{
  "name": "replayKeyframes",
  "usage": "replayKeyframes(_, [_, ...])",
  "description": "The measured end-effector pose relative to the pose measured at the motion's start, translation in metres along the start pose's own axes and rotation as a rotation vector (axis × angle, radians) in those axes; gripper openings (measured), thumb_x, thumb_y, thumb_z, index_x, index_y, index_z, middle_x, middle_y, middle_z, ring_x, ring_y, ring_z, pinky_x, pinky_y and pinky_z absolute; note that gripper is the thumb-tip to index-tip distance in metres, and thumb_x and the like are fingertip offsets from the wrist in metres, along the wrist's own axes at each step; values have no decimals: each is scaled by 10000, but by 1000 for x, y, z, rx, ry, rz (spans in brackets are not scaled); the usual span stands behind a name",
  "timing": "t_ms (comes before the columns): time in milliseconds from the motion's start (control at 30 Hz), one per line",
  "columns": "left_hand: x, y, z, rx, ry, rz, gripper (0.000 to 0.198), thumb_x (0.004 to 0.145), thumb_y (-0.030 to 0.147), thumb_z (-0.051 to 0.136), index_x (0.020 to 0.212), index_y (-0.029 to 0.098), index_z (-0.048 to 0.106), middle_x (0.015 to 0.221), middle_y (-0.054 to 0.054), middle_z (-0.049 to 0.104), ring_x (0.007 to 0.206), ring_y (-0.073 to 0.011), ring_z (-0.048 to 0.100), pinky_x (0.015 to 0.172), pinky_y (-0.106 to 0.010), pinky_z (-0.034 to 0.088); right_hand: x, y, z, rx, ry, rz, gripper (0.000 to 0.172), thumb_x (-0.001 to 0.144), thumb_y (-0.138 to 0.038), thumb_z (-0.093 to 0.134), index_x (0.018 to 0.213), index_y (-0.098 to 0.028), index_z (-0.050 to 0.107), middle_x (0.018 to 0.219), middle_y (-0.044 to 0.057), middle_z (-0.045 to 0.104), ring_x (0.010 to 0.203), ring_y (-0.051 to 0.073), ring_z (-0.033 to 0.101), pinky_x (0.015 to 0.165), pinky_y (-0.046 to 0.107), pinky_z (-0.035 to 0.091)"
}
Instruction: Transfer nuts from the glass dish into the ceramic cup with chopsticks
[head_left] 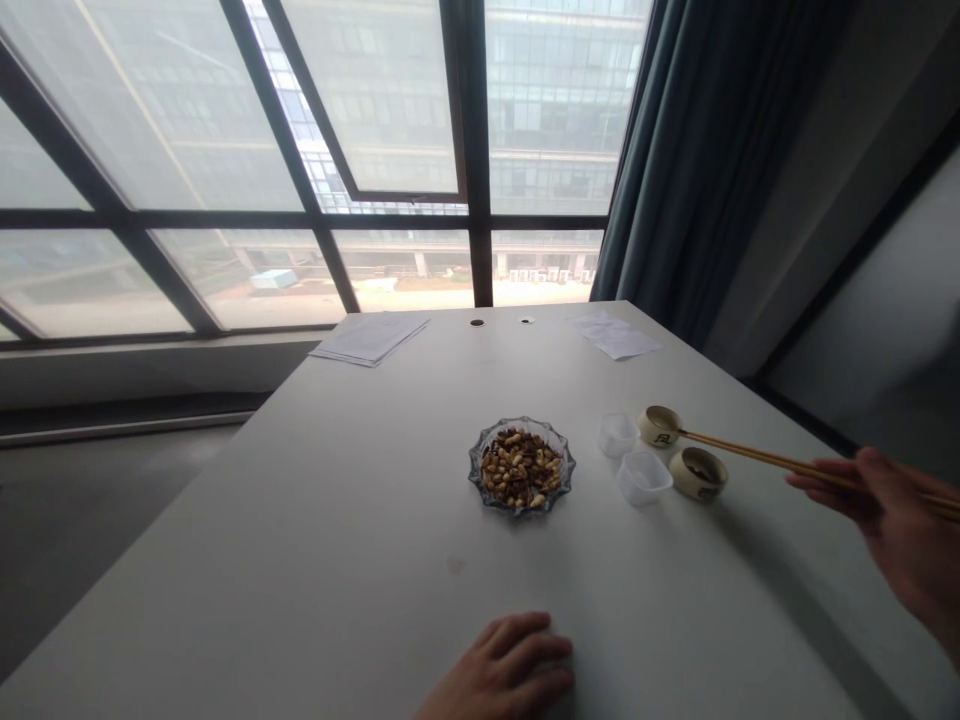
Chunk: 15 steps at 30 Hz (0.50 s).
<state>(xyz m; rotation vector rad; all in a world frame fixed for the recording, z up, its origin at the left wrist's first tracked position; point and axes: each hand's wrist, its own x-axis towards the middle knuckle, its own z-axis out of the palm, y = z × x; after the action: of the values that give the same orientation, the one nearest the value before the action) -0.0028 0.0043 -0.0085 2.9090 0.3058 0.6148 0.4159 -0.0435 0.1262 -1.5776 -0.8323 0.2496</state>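
My right hand [892,510] holds a pair of bamboo chopsticks [765,458] at the right of the table. Their tips reach the rim of a small cream ceramic cup [658,425]. Just below that cup stands a second ceramic cup [697,472] with something dark inside. A ribbed glass dish [471,468] holds a heap of peanuts and dark nuts [521,468] at mid-table. Two small translucent plastic cups [618,434] [643,477] stand between the dish and the ceramic cups. My left hand [499,668] rests on the table's near edge, touching nothing else.
The white table [300,520] ends at a large window [472,150]. Sheets of paper [369,338] [615,336] lie near the far edge beside two small round holes. A dark curtain [690,170] hangs at the right corner.
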Motion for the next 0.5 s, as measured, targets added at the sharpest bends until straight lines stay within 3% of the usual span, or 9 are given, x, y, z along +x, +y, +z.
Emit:
replayKeyframes(100, [0, -1, 0, 3, 4, 8, 243, 1027, 309, 600, 1246, 207, 627, 1302, -46, 683, 1321, -191, 525, 1109, -265, 457, -10, 20, -12, 138, 118, 131, 249, 888, -506, 667, 737, -320, 733, 774, 88, 726, 760, 323, 777, 888, 402, 640])
replayKeyframes(267, [-2, -4, 2, 2, -5, 22, 256, 1054, 311, 542, 1275, 206, 616, 1315, -50, 680, 1337, -198, 518, 1104, -278, 467, -19, 49, -17, 171, 133, 189, 152, 840, -415, 726, 746, -297, 735, 754, 81, 733, 749, 321, 778, 894, 408, 637])
replayKeyframes(400, [-3, -4, 2, 5, 3, 14, 257, 1060, 314, 529, 1275, 205, 618, 1313, -55, 683, 1333, -204, 526, 1099, -283, 474, -19, 67, -13, 143, 134, 214, 228, 781, -454, 762, 796, -229, 731, 767, 92, 753, 714, 310, 776, 859, 454, 648])
replayKeyframes(500, [-2, -3, 2, 6, -4, 6, 266, 1057, 339, 535, 1278, 217, 621, 1308, -56, 687, 1325, -206, 537, 1095, -286, 479, -20, 72, -13, 153, 147, 221, 260, 770, -472, 778, 803, -218, 734, 761, 89, 757, 691, 274, 771, 817, 406, 657])
